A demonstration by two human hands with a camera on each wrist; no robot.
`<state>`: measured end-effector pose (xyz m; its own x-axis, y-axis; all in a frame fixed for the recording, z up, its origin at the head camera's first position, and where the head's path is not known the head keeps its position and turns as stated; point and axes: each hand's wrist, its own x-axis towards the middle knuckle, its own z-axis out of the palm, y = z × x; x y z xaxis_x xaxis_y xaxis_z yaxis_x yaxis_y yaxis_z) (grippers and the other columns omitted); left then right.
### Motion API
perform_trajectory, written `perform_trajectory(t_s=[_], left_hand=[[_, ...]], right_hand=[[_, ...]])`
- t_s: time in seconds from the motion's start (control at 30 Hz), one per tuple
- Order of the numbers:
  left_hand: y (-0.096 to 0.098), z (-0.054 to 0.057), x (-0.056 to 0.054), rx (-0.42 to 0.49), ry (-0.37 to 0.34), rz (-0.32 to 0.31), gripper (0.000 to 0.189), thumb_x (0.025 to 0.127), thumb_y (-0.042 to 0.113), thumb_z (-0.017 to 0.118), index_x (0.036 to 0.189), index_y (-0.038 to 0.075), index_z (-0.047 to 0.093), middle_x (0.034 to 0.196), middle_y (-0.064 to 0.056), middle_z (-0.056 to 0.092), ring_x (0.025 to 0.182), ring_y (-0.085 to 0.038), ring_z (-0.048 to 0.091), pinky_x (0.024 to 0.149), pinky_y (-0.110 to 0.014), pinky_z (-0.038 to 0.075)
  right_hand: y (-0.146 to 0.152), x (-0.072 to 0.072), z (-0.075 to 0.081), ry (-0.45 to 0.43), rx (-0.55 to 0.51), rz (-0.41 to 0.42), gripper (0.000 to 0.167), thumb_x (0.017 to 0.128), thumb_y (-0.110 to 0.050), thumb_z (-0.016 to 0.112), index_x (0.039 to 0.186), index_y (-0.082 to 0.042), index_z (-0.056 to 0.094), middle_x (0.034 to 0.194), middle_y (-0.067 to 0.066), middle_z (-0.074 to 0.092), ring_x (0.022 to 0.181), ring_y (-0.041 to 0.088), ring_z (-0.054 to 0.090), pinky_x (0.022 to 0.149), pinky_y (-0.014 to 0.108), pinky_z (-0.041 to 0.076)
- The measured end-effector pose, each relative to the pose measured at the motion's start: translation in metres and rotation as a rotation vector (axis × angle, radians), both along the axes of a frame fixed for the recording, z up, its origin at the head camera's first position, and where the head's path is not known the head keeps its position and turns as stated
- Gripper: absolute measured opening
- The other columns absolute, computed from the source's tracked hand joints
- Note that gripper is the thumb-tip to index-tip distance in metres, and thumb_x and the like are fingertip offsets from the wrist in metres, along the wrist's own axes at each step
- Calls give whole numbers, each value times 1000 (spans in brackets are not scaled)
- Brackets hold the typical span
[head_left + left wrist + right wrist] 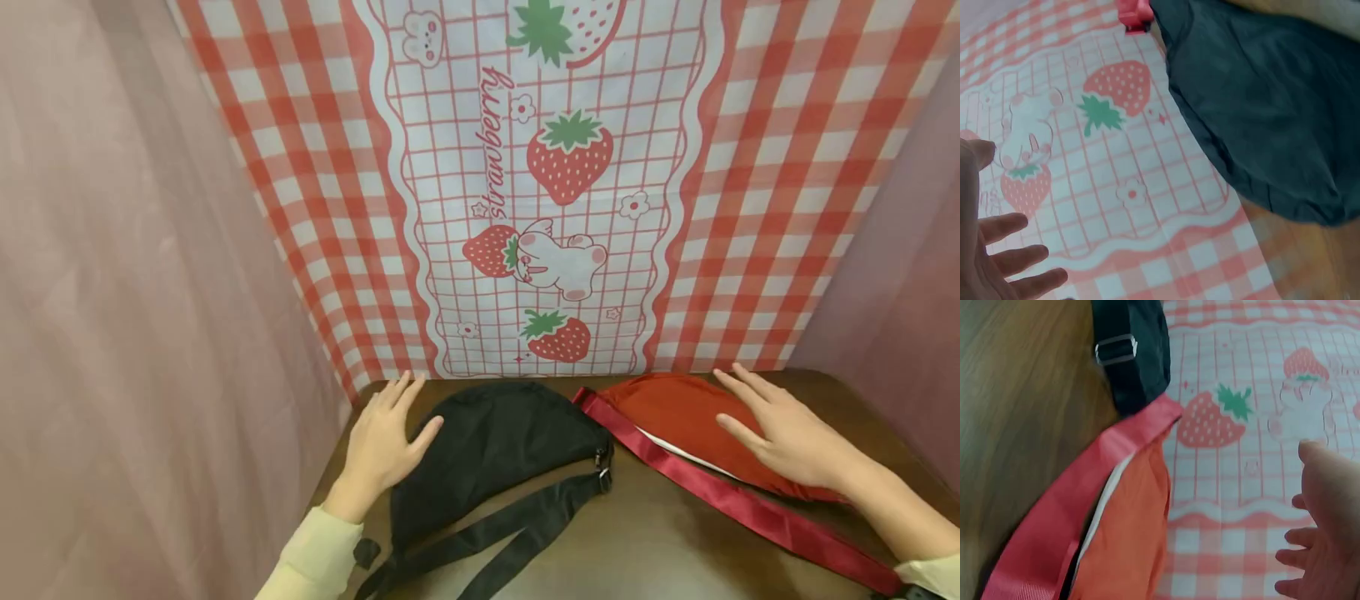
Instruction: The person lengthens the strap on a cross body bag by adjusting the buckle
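Note:
A black crescent-shaped waist bag (502, 450) with a zipper and a black strap (517, 525) lies on the left of the table. My left hand (384, 437) hovers by its left end, fingers spread, holding nothing. To the right lies an orange-red waist bag (682, 417) with a white edge along its opening and a shiny dark red strap (720, 496) in front. Over its right part is my right hand (798, 433), fingers extended and grasping nothing. In the wrist views, the left hand (997, 250) and the right hand (1329, 519) both appear apart from the bags.
Behind the brown wooden table (637, 542) hangs a strawberry-print checked cloth (570, 208). Pink curtains (135, 292) close off the left side, with a mauve one (885, 317) at right. A small dark piece (367, 552) sits by the black bag's left end.

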<state>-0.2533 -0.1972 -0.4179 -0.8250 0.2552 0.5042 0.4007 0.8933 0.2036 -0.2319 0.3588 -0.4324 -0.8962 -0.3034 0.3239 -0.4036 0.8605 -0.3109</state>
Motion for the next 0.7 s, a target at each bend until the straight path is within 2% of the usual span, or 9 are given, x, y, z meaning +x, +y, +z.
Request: perform_trajectory(t_s=[0.1,0.23,0.4,0.53,0.7], left_hand=[[9,-6,7,35,20,-38,66,95,45,77,149,10,62,156,-21,57,142,-44,57,107,-63,55],[24,-9,5,85,52,-87,58,94,40,79,143,11,66,151,-18,63,135,-39,63,95,-57,62],[42,-9,3,160,118,-171,41,93,29,82,128,9,75,122,-11,79,110,-29,76,84,-47,66],[55,-16,8,183,87,-238,29,92,24,82,118,9,79,104,-7,82,95,-23,78,80,-43,66],[71,-31,13,173,-7,-263,25,94,22,81,116,11,79,102,-6,83,94,-21,79,80,-40,66]], right_hand=[[-19,-2,1,24,1,26,72,104,-35,71,164,-8,40,165,33,39,137,61,49,102,75,45],[-42,-12,8,100,-1,62,72,99,-30,77,162,-12,46,162,28,47,136,53,56,99,69,53],[-71,-24,13,206,-24,136,69,92,-18,84,154,-10,56,152,25,59,130,45,65,94,62,59],[-96,-28,3,160,-18,202,58,94,-19,84,147,-11,64,143,17,68,127,37,69,95,56,61],[-120,-28,-25,48,21,322,38,96,-19,81,132,-11,75,128,6,77,116,25,75,93,47,63]])
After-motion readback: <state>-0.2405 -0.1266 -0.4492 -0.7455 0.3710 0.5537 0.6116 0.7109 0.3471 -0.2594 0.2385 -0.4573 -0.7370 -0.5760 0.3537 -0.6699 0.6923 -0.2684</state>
